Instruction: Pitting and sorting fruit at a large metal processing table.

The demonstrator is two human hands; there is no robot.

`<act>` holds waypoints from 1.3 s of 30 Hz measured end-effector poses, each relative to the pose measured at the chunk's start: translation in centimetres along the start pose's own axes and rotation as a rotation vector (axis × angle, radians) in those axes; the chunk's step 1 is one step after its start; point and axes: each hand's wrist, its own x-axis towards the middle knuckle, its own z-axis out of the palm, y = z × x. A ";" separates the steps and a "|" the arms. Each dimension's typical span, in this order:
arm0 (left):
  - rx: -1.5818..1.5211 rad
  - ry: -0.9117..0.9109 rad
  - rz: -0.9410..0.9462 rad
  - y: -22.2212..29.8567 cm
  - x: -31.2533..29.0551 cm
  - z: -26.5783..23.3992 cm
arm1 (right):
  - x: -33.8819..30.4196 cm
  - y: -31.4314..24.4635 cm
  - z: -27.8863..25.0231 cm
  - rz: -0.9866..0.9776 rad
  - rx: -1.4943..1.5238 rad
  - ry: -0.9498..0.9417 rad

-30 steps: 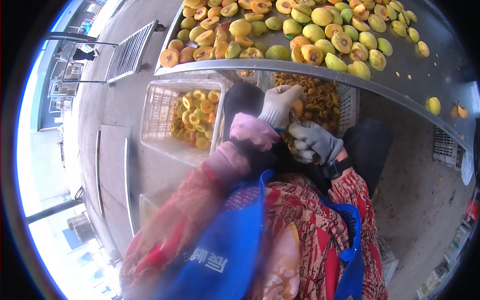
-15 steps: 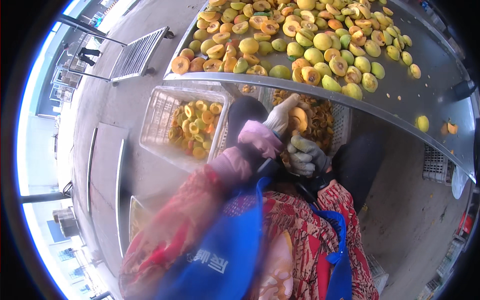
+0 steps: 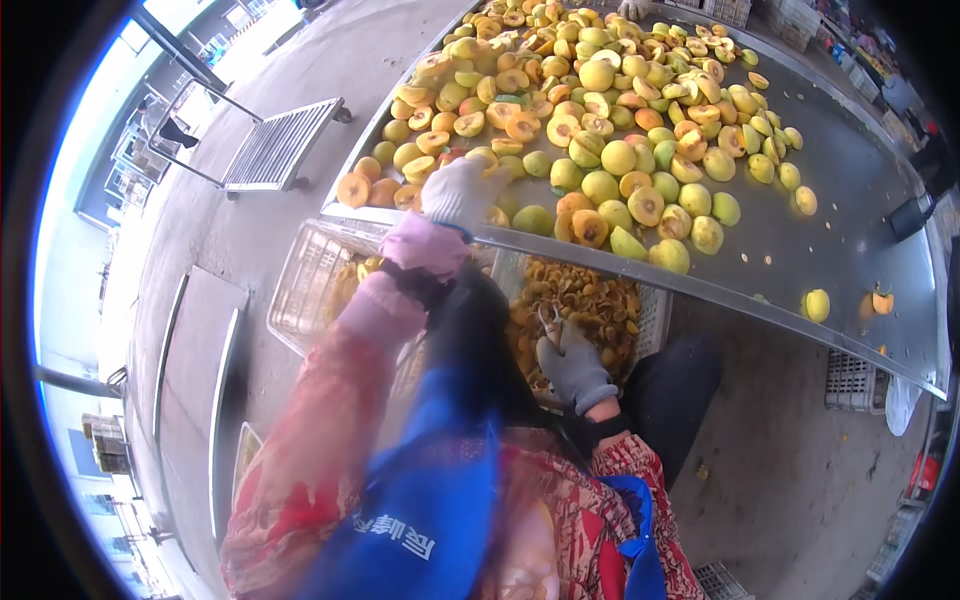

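Note:
My left hand (image 3: 462,196), in a white glove, reaches over the near edge of the metal table (image 3: 560,250) among yellow peach halves (image 3: 523,126). Its fingers are blurred and partly hidden, so their grip does not show. Lower down, my right hand (image 3: 576,366), in a grey glove, is closed around a small metal pitting tool (image 3: 549,322) with a looped or forked tip. That hand is above a crate (image 3: 655,322) between my knees, filled with brownish-orange peach scraps (image 3: 575,290). Left of my knee, a pale crate (image 3: 300,285) of peach halves is partly covered by my left arm.
A flat metal trolley (image 3: 285,145) stands on the floor at the far left. Another person's gloved hand (image 3: 633,9) shows at the table's far edge. Under the table's right side is a grey crate (image 3: 852,382). Loose fruit (image 3: 817,305) lies near the table's right corner.
My left hand has left its place above the scraps crate, where it held a cut peach, and is up on the table's fruit. The right hand has shifted slightly left and down.

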 end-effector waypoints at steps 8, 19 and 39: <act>-0.148 -0.307 -0.086 7.7 8.5 9.1 | 0.4 1.1 0.2 -0.341 -0.031 0.124; -0.637 -0.310 0.245 2.8 -4.1 2.1 | 0.2 -3.4 -1.7 -0.111 0.802 0.147; -2.055 -0.303 -0.614 1.3 -14.5 7.7 | 0.3 -0.5 2.9 -0.168 0.156 0.098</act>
